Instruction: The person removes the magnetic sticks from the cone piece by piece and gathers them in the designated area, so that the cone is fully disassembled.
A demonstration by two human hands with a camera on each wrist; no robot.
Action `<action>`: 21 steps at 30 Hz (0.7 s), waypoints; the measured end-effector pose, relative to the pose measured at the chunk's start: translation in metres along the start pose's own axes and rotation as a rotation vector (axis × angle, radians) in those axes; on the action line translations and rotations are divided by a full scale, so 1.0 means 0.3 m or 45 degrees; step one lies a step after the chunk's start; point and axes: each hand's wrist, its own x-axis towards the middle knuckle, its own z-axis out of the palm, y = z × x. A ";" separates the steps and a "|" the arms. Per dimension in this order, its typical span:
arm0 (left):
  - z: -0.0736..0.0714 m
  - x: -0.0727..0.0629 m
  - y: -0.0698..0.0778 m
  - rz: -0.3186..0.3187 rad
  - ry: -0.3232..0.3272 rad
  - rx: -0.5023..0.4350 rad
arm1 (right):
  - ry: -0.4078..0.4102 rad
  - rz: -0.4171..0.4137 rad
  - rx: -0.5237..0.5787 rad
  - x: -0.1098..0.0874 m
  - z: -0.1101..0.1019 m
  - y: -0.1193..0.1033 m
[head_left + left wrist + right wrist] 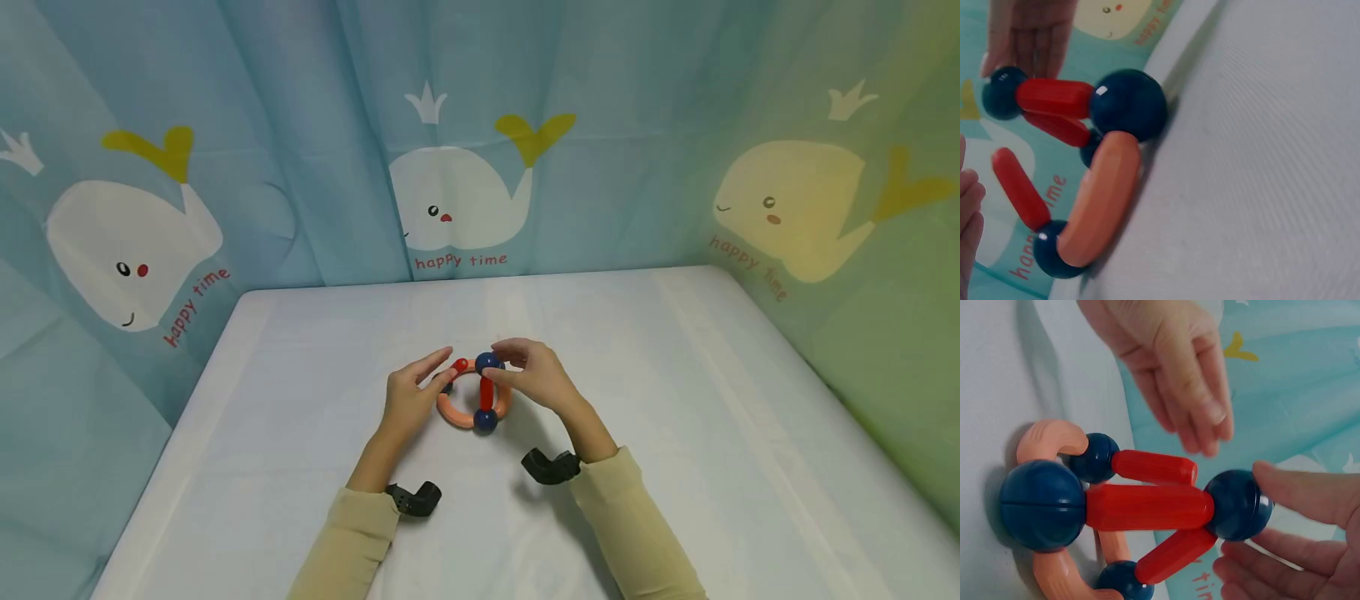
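A magnetic ball-and-rod frame stands on the table. Its base is a ring of orange curved rods [453, 414] joined by blue balls [1042, 505]. Red rods [1147, 506] rise from these base balls, and two of them meet the blue top ball [1238, 505]. My right hand [536, 373] pinches this top ball between thumb and fingers. The third red rod [1019, 187] leans up from its own base ball [1057, 250], its upper end apart from the top ball. Beside that rod is my left hand [408, 396], its fingers extended and holding nothing.
The white table [315, 358] extends around the frame. Behind it hangs a blue curtain [315, 167] printed with whales. A black wrist camera [416, 500] sits on the left wrist, and another black camera [551, 467] on the right.
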 end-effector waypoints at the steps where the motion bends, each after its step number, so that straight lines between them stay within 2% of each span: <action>1: 0.000 -0.001 -0.010 -0.004 0.004 -0.007 | 0.001 -0.009 0.023 0.002 -0.003 0.008; 5: 0.010 0.000 -0.047 -0.015 -0.008 -0.025 | 0.000 -0.060 0.121 0.015 -0.010 0.040; 9: 0.023 -0.003 -0.036 -0.027 -0.040 -0.038 | -0.010 -0.098 0.179 0.024 -0.012 0.060; 16: 0.046 -0.013 -0.019 -0.111 -0.079 -0.055 | -0.013 -0.101 0.243 0.027 -0.012 0.069; 21: 0.069 -0.019 -0.038 -0.062 -0.100 0.011 | -0.069 -0.131 0.306 0.028 -0.009 0.070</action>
